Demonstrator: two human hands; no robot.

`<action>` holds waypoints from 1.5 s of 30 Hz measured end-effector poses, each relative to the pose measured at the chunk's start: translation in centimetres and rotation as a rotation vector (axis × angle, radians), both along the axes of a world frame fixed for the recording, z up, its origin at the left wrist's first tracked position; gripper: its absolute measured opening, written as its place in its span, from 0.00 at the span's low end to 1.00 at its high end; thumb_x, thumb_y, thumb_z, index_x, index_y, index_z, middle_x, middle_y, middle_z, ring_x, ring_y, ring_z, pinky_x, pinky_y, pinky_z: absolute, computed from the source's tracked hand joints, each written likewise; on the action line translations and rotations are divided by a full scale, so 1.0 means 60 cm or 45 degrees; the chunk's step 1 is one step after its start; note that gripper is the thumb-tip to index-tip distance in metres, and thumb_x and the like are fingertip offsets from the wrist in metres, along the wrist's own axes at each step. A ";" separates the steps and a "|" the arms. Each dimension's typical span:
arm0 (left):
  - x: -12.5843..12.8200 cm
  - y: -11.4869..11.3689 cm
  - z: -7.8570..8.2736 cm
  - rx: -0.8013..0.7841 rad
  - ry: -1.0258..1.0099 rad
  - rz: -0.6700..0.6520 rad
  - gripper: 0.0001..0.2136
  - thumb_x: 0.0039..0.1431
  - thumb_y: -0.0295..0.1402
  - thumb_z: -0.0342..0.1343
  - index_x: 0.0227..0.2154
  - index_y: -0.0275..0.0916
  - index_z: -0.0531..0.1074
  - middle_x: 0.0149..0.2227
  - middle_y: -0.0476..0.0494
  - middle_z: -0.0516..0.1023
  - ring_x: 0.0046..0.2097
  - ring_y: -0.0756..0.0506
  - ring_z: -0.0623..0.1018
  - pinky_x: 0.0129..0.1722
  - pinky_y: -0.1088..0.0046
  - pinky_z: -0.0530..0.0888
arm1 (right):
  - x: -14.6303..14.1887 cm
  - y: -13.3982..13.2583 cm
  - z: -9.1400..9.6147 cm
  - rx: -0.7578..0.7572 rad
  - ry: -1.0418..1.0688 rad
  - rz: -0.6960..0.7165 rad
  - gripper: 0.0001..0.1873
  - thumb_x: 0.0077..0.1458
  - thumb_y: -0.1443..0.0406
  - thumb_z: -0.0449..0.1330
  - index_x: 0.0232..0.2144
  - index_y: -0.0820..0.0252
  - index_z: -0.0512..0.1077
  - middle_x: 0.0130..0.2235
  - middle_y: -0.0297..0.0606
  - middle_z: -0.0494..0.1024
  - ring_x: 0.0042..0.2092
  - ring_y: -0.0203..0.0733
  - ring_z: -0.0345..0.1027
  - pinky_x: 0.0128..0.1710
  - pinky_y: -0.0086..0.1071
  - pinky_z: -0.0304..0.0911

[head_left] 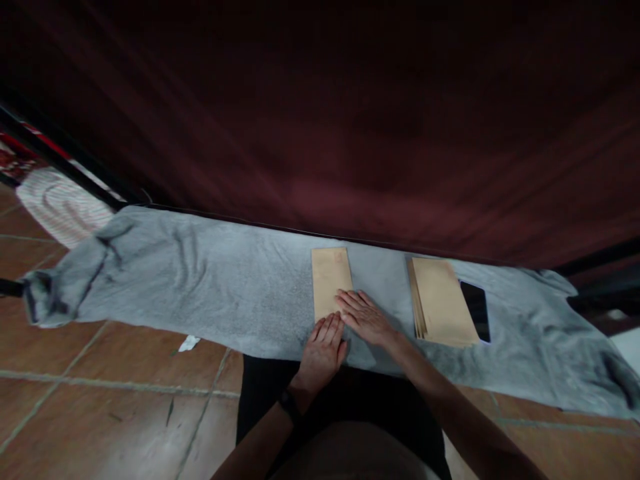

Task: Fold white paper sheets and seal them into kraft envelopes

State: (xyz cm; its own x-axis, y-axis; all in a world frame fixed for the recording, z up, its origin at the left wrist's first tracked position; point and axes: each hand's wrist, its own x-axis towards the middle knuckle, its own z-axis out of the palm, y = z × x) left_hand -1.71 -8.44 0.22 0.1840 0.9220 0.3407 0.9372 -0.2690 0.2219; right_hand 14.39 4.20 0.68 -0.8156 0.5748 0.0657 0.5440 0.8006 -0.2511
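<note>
A brown paper envelope (330,273) lies lengthwise in front of me on a grey cloth (240,280). My left hand (323,350) rests on its near end, fingers stretched out and lying flat. Just to the right, my right hand (365,317) lies on the envelope's lower right part, its fingers also extended and flat. The two hands touch or nearly touch at the fingertips. To the right sits a fanned stack of similar brown envelopes (443,300), with no hand on it.
A dark phone (477,310) lies partly under the stack's right side. Behind the cloth hangs a dark red curtain (320,147). A striped cloth (65,207) is at the left, and a scrap of white paper (189,343) lies on the tiled floor (135,400).
</note>
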 end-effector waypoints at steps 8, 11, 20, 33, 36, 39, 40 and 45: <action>-0.001 0.000 0.007 -0.006 -0.033 0.000 0.23 0.69 0.32 0.49 0.65 0.34 0.63 0.65 0.37 0.72 0.67 0.40 0.70 0.66 0.57 0.68 | -0.054 0.101 -0.002 0.046 -0.108 -0.012 0.29 0.73 0.60 0.46 0.73 0.51 0.51 0.74 0.36 0.51 0.74 0.45 0.47 0.73 0.50 0.44; -0.001 0.000 0.008 -0.010 -0.046 0.006 0.24 0.69 0.33 0.50 0.65 0.34 0.63 0.65 0.37 0.71 0.67 0.40 0.69 0.68 0.55 0.65 | -0.072 0.129 -0.003 0.067 -0.120 -0.037 0.29 0.73 0.60 0.45 0.73 0.51 0.51 0.74 0.36 0.50 0.74 0.45 0.45 0.73 0.49 0.43; -0.001 -0.002 0.002 -0.023 -0.016 0.010 0.24 0.70 0.33 0.49 0.66 0.36 0.62 0.67 0.40 0.69 0.69 0.41 0.67 0.71 0.52 0.57 | -0.119 0.181 0.002 0.081 -0.148 -0.143 0.30 0.73 0.58 0.42 0.72 0.60 0.53 0.74 0.42 0.50 0.75 0.45 0.42 0.74 0.50 0.36; -0.004 -0.003 0.000 -0.001 0.038 0.004 0.25 0.68 0.33 0.50 0.67 0.35 0.62 0.69 0.40 0.66 0.71 0.39 0.62 0.71 0.53 0.58 | -0.136 0.179 0.000 0.084 -0.091 0.052 0.30 0.73 0.57 0.44 0.72 0.61 0.53 0.74 0.41 0.53 0.74 0.44 0.45 0.74 0.44 0.40; -0.003 -0.002 0.002 -0.012 0.015 0.002 0.25 0.68 0.33 0.50 0.66 0.36 0.63 0.68 0.39 0.66 0.71 0.39 0.63 0.70 0.51 0.60 | -0.133 0.164 0.000 0.068 -0.077 0.102 0.30 0.73 0.56 0.44 0.72 0.56 0.53 0.74 0.38 0.53 0.74 0.44 0.45 0.74 0.46 0.38; -0.003 -0.002 0.003 -0.008 -0.007 -0.001 0.24 0.67 0.32 0.50 0.66 0.37 0.64 0.68 0.39 0.66 0.70 0.38 0.64 0.70 0.50 0.61 | -0.129 0.145 0.004 0.035 -0.075 0.139 0.30 0.73 0.55 0.45 0.73 0.51 0.52 0.74 0.35 0.54 0.74 0.44 0.45 0.74 0.48 0.36; -0.002 -0.002 0.003 -0.006 -0.011 -0.004 0.24 0.67 0.32 0.50 0.65 0.37 0.64 0.68 0.38 0.66 0.70 0.38 0.65 0.70 0.50 0.61 | -0.128 0.139 0.007 0.018 -0.079 0.149 0.30 0.73 0.55 0.45 0.73 0.51 0.52 0.74 0.34 0.54 0.74 0.44 0.45 0.74 0.49 0.35; -0.002 -0.002 0.002 -0.003 -0.025 0.003 0.24 0.67 0.32 0.50 0.65 0.35 0.64 0.67 0.38 0.69 0.69 0.38 0.66 0.69 0.50 0.62 | -0.117 0.110 0.018 -0.070 -0.098 0.240 0.29 0.74 0.54 0.45 0.73 0.50 0.52 0.74 0.33 0.52 0.74 0.44 0.43 0.74 0.48 0.34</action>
